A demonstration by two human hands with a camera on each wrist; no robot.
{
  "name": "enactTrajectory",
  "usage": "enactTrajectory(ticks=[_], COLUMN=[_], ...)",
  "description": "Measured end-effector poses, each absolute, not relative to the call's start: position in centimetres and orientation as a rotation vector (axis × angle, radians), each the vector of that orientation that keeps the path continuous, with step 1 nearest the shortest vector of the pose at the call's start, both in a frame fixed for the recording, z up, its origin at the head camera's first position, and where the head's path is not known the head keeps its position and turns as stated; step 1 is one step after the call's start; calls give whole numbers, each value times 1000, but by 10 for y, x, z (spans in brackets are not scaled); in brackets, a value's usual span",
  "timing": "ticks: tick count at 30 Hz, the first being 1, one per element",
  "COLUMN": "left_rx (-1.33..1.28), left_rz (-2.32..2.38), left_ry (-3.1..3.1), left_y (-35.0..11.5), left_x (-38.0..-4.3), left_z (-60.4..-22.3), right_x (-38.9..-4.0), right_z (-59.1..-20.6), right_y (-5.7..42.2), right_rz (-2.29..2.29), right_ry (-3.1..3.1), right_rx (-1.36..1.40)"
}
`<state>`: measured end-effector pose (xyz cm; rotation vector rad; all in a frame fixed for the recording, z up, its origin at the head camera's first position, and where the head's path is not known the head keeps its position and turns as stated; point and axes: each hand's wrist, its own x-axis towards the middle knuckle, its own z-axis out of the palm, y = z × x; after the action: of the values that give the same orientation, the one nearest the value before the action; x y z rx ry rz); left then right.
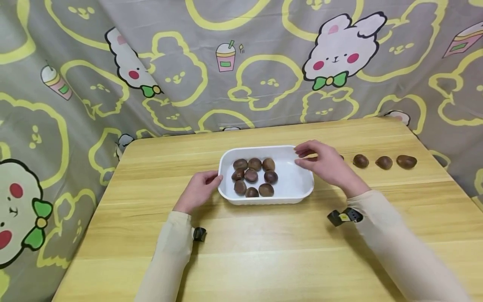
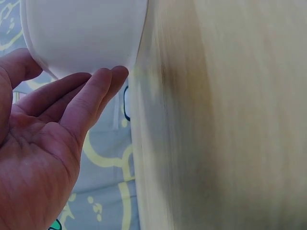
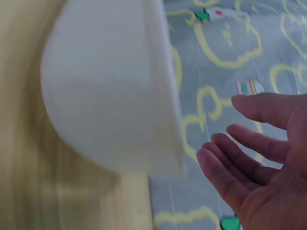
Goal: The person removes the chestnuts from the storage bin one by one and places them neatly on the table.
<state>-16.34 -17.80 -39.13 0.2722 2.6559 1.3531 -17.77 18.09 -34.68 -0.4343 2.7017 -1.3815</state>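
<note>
A white rectangular dish (image 1: 296, 184) with rounded corners holds several brown chestnuts (image 1: 250, 175), gathered in its left part. At the dish's left end is my left hand (image 1: 199, 188). Its thumb lies at the rim and its fingers (image 2: 91, 98) are against the outer wall, pinching the edge. My right hand (image 1: 320, 161) hovers by the far right corner of the dish. In the right wrist view, the right fingers (image 3: 225, 179) and thumb are spread, with nothing between them and a gap to the dish wall (image 3: 105, 86).
To the right of the dish, several more chestnuts (image 1: 384, 162) lie in a row on the wooden table (image 1: 241, 260); one is partly hidden behind my right hand. A grey patterned curtain (image 1: 264, 105) hangs along the table's back and sides. Both wrists wear black straps.
</note>
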Motion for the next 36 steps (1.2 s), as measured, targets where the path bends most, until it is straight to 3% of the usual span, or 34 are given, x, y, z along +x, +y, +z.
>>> enactTrajectory(ticks=[13,36], left_rx=[267,242], left_rz=[1355,1353], left_ry=[2659,2655], left_y=[-178,-176], left_x=[-163,-162], left_z=[-392,-392], right_x=[-187,-189], right_z=[-370,-386], right_y=[125,114], right_rz=[-1264,-1026], right_ry=[2669,2713], right_rx=[-599,-565])
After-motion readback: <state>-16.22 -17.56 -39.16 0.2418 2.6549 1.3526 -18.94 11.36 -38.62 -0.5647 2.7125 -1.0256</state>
